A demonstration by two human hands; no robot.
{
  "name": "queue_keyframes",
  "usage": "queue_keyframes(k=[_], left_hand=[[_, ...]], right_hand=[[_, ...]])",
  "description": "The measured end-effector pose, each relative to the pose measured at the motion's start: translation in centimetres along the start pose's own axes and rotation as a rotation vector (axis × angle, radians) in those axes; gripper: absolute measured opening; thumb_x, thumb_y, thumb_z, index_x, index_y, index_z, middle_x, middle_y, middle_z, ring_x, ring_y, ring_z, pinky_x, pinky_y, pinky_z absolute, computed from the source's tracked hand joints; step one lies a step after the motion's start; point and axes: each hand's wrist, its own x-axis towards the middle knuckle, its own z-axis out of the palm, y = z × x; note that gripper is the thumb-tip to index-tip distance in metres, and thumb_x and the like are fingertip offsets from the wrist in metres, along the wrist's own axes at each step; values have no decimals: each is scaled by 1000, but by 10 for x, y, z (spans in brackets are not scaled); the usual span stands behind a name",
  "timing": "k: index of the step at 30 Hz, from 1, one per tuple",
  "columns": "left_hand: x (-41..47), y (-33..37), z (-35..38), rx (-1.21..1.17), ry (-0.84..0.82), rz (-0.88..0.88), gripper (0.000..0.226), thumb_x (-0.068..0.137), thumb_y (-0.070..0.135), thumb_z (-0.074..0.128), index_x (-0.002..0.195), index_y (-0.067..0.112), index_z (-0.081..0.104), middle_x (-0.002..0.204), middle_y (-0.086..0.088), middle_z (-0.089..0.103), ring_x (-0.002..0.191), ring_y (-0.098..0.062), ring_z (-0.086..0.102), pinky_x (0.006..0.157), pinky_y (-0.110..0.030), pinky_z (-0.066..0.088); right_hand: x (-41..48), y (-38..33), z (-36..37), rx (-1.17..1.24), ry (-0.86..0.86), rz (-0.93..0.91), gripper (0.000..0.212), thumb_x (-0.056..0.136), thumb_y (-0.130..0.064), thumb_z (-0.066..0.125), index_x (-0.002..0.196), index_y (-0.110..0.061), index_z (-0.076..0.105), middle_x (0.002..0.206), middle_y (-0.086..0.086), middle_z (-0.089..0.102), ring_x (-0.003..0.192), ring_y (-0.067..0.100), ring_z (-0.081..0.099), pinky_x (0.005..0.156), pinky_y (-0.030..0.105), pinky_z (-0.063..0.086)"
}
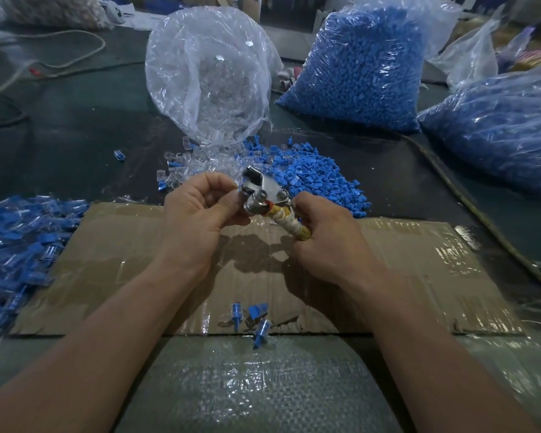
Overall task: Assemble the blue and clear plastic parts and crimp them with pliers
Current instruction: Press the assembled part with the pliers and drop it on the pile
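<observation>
Head view: both forearms reach forward from the near edge and meet over a taped cardboard sheet (132, 245). The left hand (200, 214) is raised with its back to the camera and its fingers curled. Its thumb and forefinger pinch at the left side of the metal head of the pliers (260, 187); whether a small part sits between the fingertips cannot be told. The right hand (322, 235) is wrapped round the cloth-bound handle (289, 223), which slants down toward the right wrist, so the tool's head points up and away. The two hands are close together, joined by the tool, which is held clear of the cardboard.

Just beyond the hands lie a loose blue parts heap (316, 179) and, left of it, a clear parts heap (194, 165) spilling from a clear bag (210, 73). Farther off, beyond the right hand, stands a bag of blue parts (363, 67). Outside the left forearm spreads a pile of joined pieces (19, 242). Between the wrists, on the near edge of the cardboard, lie a few finished pieces (253, 317).
</observation>
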Motion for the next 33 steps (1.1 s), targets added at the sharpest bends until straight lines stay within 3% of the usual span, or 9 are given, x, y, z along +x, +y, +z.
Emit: queue_keyframes(k=[8,13,15,19,23,26,33], left_hand=[[0,4,1,29,-4,-15,13,67,14,60,78,10,57,63,2,68,58,-9,65,55,-17,53],[3,7,-5,21,17,-78,9,74,4,62,80,10,58,64,-2,69,54,-12,64,48,-17,50],[3,9,-8,49,0,-126,15,68,10,65,81,11,57,63,-4,69,50,-12,63,43,-17,47],[-2,14,-9,192,-256,-200,6,61,18,68,66,20,66,62,-5,68,48,-9,60,38,-14,42],[-9,19,-8,285,-527,-245,8,59,21,68,66,18,72,61,-1,68,51,-4,60,48,-12,46],[-10,20,-8,367,-659,-281,15,57,26,71,69,18,72,65,0,70,57,-6,62,56,-14,50],[-12,19,-8,377,-868,-353,9,57,20,76,66,18,74,64,1,69,58,-4,63,55,-12,47]], right_hand=[[1,5,3,-6,50,-26,31,76,-14,64,102,-22,48,90,-8,42,85,9,39,70,24,29],[3,14,-2,-22,137,-9,27,76,-10,62,93,-22,45,91,-4,44,85,13,40,69,24,25],[5,21,-5,-12,185,56,28,74,-8,60,89,-23,42,88,-4,44,82,14,39,65,24,22],[8,32,-9,-44,217,203,27,77,-22,66,89,-23,42,87,-4,45,86,18,45,72,30,33],[10,40,-13,-96,172,353,42,73,-49,69,94,-20,48,92,-1,49,90,22,50,80,40,42],[11,43,-13,-130,140,418,57,69,-58,68,102,-15,51,99,2,53,94,24,51,83,41,43],[11,46,-11,-213,68,429,68,64,-66,66,108,-16,52,99,0,47,97,22,47,78,35,37]])
